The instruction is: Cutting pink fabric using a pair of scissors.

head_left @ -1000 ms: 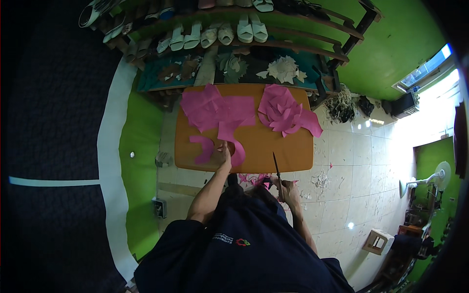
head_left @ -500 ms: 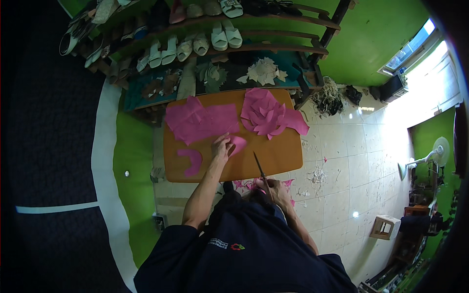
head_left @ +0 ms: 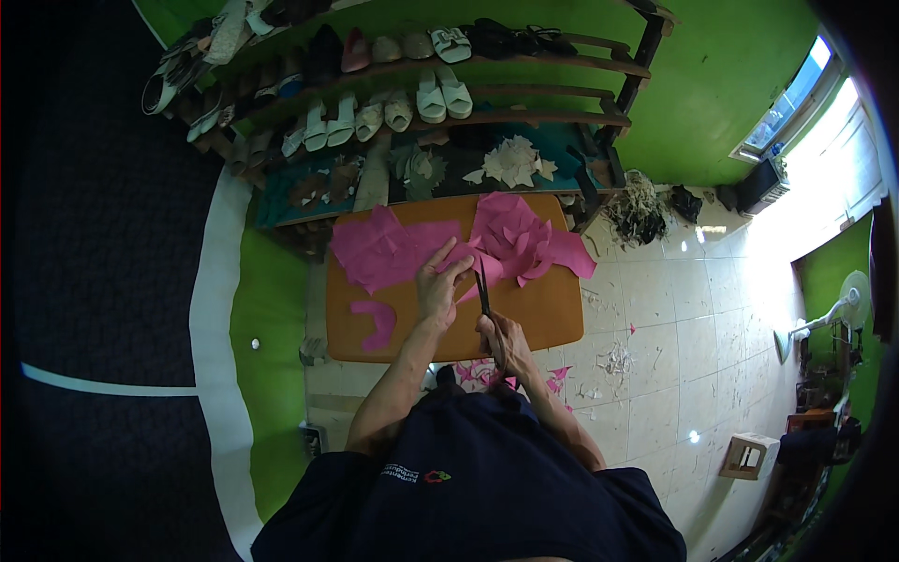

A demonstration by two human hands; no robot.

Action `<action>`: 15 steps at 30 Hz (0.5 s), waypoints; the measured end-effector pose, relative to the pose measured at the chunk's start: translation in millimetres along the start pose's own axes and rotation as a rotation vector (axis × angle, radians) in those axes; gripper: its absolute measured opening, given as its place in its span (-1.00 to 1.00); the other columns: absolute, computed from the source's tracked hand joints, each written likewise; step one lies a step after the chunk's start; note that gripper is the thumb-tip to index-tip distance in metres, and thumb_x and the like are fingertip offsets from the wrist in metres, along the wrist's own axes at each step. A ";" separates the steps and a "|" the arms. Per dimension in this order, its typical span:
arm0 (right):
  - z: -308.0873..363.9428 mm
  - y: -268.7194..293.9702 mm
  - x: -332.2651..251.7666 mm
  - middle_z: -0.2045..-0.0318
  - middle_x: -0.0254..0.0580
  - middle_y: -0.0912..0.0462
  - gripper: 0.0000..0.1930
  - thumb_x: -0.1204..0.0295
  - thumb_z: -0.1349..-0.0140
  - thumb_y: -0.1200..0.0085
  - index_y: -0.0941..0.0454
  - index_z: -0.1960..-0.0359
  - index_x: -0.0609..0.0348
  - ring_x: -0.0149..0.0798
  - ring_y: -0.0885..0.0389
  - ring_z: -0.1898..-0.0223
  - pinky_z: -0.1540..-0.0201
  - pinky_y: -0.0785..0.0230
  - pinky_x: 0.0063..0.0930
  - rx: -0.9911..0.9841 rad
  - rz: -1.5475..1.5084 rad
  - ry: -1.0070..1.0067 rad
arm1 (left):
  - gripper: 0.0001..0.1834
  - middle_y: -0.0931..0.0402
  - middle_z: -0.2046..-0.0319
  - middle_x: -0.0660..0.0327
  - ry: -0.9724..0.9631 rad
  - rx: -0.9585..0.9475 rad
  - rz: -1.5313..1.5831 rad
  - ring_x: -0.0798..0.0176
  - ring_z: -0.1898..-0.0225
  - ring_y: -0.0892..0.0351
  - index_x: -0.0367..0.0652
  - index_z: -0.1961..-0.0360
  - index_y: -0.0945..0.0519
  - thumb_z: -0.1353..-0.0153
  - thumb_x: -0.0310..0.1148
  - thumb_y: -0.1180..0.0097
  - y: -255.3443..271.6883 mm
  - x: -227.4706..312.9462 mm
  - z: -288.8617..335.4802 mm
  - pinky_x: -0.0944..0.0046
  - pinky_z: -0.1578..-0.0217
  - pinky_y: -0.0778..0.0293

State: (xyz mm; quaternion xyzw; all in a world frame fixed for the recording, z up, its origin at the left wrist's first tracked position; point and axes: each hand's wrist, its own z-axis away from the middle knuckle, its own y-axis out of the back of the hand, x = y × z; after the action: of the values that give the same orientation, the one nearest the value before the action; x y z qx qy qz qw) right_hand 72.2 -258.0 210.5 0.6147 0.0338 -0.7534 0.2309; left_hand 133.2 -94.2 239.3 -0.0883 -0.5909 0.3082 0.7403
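Over the tabletop, my left hand [head_left: 436,292] is closed on a small pink sheet piece [head_left: 488,266], gripped between thumb and fingers. My right hand [head_left: 507,343] is wrapped round a pair of dark scissors [head_left: 484,292] near the table's front edge. The scissors point away from me, and their blades meet the edge of the pink piece. At the back left of the orange-brown table [head_left: 538,323] lie flat pink sheets [head_left: 379,248]. A heap of cut pink pieces [head_left: 510,234] is at the back right. A curved pink cutout [head_left: 377,323] rests at the left.
Beyond the table stands a wooden rack [head_left: 552,121] with several rows of shoes and more cut pieces on its lowest shelf. Pink scraps [head_left: 479,375] lie on the tiled floor before me. Pale shavings [head_left: 615,358], a stool [head_left: 749,456] and a white fan [head_left: 850,300] are at the right.
The scissors have swung up and forward to the pink piece in my left hand. My left hand has turned, bringing that piece to the right. The whole view has shifted slightly.
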 end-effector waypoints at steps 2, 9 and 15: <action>-1.1 1.0 -3.6 0.70 -0.20 -0.48 -0.36 -0.15 -0.35 0.11 -0.52 0.34 0.35 -0.31 -0.53 0.62 0.49 -0.38 -0.39 0.035 -0.041 -0.022 | -0.37 -0.65 0.41 0.30 -0.075 0.000 -0.057 0.50 0.36 -0.58 -0.23 -0.27 -0.46 -0.13 -0.61 -0.31 1.3 -1.1 0.4 0.49 0.28 -0.46; -10.6 4.9 -7.8 0.71 0.01 -0.46 -0.25 -0.28 -0.24 -0.01 -0.46 0.52 0.37 -0.03 -0.54 0.61 0.44 -0.36 -0.13 0.035 0.147 -0.058 | -0.37 -0.62 0.45 0.30 -0.147 -0.032 -0.169 0.50 0.38 -0.58 -0.23 -0.29 -0.44 -0.16 -0.61 -0.29 12.2 -5.5 0.8 0.46 0.25 -0.49; -14.2 5.9 -2.7 0.75 -0.13 -0.37 -0.25 -0.31 -0.24 0.03 -0.44 0.53 0.31 -0.18 -0.45 0.69 0.52 -0.32 -0.22 0.078 0.229 -0.007 | -0.39 -0.63 0.40 0.22 -0.127 -0.031 -0.139 0.39 0.27 -0.66 -0.26 -0.31 -0.40 -0.20 -0.63 -0.22 8.9 -8.9 3.5 0.37 0.06 -0.58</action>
State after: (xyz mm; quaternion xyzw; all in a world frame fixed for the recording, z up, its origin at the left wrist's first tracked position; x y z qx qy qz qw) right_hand 87.8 -257.7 210.9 0.6203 -0.0668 -0.7251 0.2915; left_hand 125.9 -93.0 228.6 -0.0389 -0.6461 0.2519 0.7195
